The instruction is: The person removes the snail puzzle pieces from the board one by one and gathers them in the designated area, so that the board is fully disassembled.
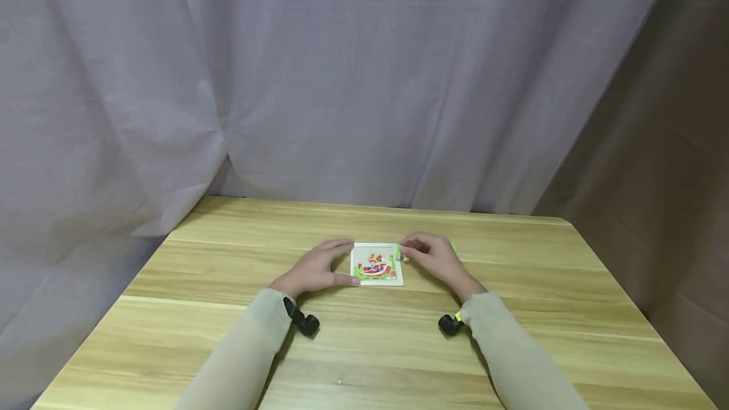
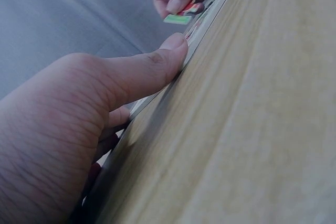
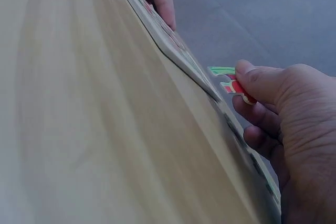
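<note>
A small white-framed jigsaw puzzle board point(image 1: 364, 252) lies on the wooden table. Colourful pieces in green, red, white and blue fill its near part; the far part shows a pale bare base. My left hand point(image 1: 316, 267) holds the board from the left, thumb at the near edge and fingers at the far corner. Between thumb and fingertips my right hand point(image 1: 437, 259) pinches a jigsaw piece point(image 3: 242, 88), red with a green strip. That piece is raised at the board's right side, also visible in the left wrist view.
More flat pieces point(image 3: 257, 165) lie on the table under and beyond the right hand, mostly hidden by it. The wooden table point(image 1: 364, 347) ends at a grey curtain point(image 1: 364, 81) behind. Black wrist cameras point(image 1: 308, 325) sit on both sleeves.
</note>
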### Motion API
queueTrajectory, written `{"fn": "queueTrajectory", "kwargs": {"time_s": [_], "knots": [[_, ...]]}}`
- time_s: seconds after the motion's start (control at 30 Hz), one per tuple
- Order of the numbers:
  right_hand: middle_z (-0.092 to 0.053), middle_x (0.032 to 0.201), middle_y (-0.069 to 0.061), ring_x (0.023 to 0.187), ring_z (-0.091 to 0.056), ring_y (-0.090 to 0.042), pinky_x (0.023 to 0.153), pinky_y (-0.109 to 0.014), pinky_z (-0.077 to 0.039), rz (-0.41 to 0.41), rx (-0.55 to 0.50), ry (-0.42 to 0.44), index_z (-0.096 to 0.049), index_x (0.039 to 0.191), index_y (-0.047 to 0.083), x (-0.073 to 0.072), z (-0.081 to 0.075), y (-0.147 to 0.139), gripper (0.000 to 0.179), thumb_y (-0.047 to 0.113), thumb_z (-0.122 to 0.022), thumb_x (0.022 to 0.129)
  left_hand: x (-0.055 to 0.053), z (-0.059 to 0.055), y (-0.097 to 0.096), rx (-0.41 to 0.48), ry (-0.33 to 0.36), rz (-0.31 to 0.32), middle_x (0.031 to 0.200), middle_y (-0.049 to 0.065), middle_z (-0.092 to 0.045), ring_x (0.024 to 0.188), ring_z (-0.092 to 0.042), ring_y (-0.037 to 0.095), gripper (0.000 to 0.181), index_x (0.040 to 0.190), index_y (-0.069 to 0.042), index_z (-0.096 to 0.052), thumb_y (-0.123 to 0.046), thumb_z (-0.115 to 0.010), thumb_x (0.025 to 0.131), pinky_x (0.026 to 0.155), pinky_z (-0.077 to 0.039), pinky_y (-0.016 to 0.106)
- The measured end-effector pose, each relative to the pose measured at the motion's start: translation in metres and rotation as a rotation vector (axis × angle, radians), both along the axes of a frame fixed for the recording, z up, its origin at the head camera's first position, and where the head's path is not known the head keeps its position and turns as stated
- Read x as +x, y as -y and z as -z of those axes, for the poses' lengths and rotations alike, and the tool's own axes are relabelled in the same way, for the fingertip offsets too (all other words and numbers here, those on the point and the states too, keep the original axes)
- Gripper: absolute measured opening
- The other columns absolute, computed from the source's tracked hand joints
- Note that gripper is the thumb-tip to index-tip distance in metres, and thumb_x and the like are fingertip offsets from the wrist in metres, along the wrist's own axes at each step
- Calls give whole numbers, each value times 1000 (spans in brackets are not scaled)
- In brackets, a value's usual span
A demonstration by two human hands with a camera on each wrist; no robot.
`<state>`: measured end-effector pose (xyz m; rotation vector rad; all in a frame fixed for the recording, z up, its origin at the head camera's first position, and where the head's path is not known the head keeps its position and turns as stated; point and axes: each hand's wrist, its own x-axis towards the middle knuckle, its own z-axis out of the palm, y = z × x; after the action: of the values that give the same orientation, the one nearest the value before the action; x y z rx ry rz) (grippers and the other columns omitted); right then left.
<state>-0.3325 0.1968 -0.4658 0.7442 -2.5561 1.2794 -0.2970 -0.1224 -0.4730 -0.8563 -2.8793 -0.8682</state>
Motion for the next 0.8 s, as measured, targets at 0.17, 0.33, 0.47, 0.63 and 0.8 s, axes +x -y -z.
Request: {"fn": "queueTrajectory", "kwargs": {"time_s": [0.17, 0.33, 0.47, 0.63, 0.8], "knots": [[-74, 95, 7, 82, -68, -11, 74, -27, -57, -24, 32, -11, -77, 102, 16, 3, 1, -13, 13, 21, -77, 91, 1, 0, 0, -7, 7, -8, 161, 1, -36, 147, -31, 24, 99, 155, -15, -42, -72, -69, 79, 120, -24, 48], [-75, 98, 8, 85, -69, -9, 78, -27, -58, -66, 78, -46, -77, 100, 17, 5, 0, -19, 12, 19, -79, 89, 1, -1, 0, -8, 16, -12, 161, 1, -36, 147, -31, 24, 99, 155, -15, -41, -72, -69, 78, 120, -24, 48], [-73, 91, 8, 82, -67, -8, 76, -28, -57, -91, 118, -96, -77, 97, 16, 7, -1, -20, 11, 17, -80, 87, 1, -1, 1, -14, 24, -16, 161, -1, -35, 148, -30, 22, 100, 155, -17, -40, -73, -69, 78, 121, -23, 46], [-72, 91, 8, 83, -65, -9, 75, -28, -57, -122, 146, -140, -77, 97, 15, 7, -2, -20, 10, 15, -80, 87, 0, 0, 2, -14, 29, -16, 162, -2, -34, 148, -29, 21, 100, 156, -18, -40, -74, -68, 78, 121, -23, 47], [-71, 92, 8, 84, -59, -10, 72, -29, -52, -129, 193, -221, -77, 97, 15, 5, -2, -21, 12, 15, -81, 86, 0, 0, 2, -12, 32, -26, 162, -3, -34, 148, -29, 20, 100, 156, -19, -40, -75, -68, 77, 121, -23, 46]]}}
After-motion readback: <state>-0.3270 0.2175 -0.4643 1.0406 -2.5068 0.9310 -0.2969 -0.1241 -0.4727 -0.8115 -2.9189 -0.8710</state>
